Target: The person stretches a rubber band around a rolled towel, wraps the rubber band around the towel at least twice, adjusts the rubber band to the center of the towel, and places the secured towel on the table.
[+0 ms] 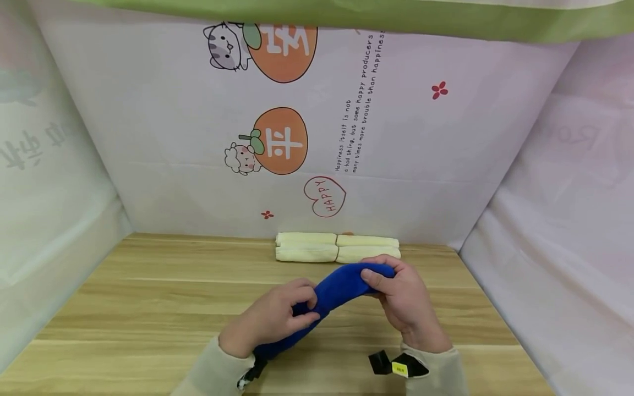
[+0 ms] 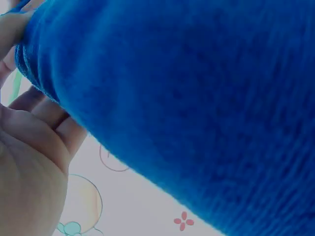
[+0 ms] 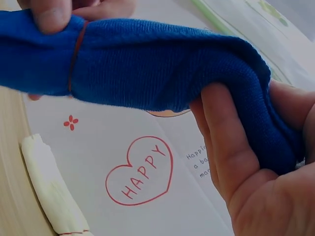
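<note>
A rolled blue towel [image 1: 344, 286] is held up in front of me, running from lower left to upper right and bending at its right end. A thin reddish-brown band [image 3: 77, 56] cinches it around the middle. My left hand [image 1: 277, 311] holds the roll by finger and thumb, right beside the band in the right wrist view. At the other end, my right hand [image 1: 406, 297] grips the towel, thumb on top and fingers beneath. In the left wrist view the blue cloth [image 2: 187, 98] fills most of the picture and hides much of the left hand's hold.
Two pale yellow rolled towels [image 1: 307, 253], banded at their middles, lie at the back of the wooden table [image 1: 163, 297]. A white printed cloth [image 1: 396, 137] stands behind them, with white cloth sides at left and right. A green-edged strip [image 1: 317, 14] crosses the top.
</note>
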`<state>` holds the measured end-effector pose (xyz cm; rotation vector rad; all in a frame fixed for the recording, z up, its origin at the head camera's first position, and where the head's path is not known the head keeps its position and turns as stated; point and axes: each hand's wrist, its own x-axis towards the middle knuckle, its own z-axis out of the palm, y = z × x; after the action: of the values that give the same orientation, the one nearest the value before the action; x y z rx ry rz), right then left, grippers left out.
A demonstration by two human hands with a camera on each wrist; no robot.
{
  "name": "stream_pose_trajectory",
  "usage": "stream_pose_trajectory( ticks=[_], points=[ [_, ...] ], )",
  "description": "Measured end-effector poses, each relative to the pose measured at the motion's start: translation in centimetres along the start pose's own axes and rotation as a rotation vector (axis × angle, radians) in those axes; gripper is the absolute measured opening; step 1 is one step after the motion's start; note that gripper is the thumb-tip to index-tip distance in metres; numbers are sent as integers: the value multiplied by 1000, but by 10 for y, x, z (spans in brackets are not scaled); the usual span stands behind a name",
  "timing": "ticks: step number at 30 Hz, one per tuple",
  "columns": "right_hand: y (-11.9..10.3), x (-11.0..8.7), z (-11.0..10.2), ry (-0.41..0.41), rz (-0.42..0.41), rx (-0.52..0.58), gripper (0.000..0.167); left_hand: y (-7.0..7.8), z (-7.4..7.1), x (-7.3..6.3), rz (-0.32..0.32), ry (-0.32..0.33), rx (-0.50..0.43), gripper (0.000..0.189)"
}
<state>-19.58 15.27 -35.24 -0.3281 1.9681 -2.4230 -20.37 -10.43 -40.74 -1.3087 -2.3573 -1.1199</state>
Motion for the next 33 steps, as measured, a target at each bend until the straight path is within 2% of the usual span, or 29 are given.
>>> stream_pose_trajectory(
  ticks=[4, 7, 13, 17, 19, 22, 24, 28, 31, 33],
  points=[
    [-1, 0, -4, -15, -9, 19, 9, -1, -2, 2, 57, 101, -37, 7],
    [-1, 0, -4, -27, -8, 53, 9, -2, -2, 2, 114, 145, -40, 17],
    [2, 2, -3, -109, -14, 168, 16, 0, -1, 4, 199, 185, 86, 15],
    [5, 2, -2, -147, -13, 211, 17, 3, 1, 6, 205, 170, 147, 11],
    [5, 2, -2, -125, -10, 205, 17, 5, 1, 5, 193, 130, 150, 10],
    [6, 3, -1, -45, -7, 183, 17, 5, -3, 3, 136, 46, 115, 12],
    [6, 4, -1, 13, -4, 174, 18, 4, -6, 2, 88, 15, 93, 13],
    [5, 4, 1, 113, 18, 207, 17, 5, -9, 2, -6, 34, 91, 10],
    [4, 4, 2, 152, 58, 224, 17, 7, -6, 4, -70, 45, 110, 30],
    [2, 4, 2, 150, 93, 174, 15, 9, -4, 5, -116, 32, 119, 38]
  ],
)
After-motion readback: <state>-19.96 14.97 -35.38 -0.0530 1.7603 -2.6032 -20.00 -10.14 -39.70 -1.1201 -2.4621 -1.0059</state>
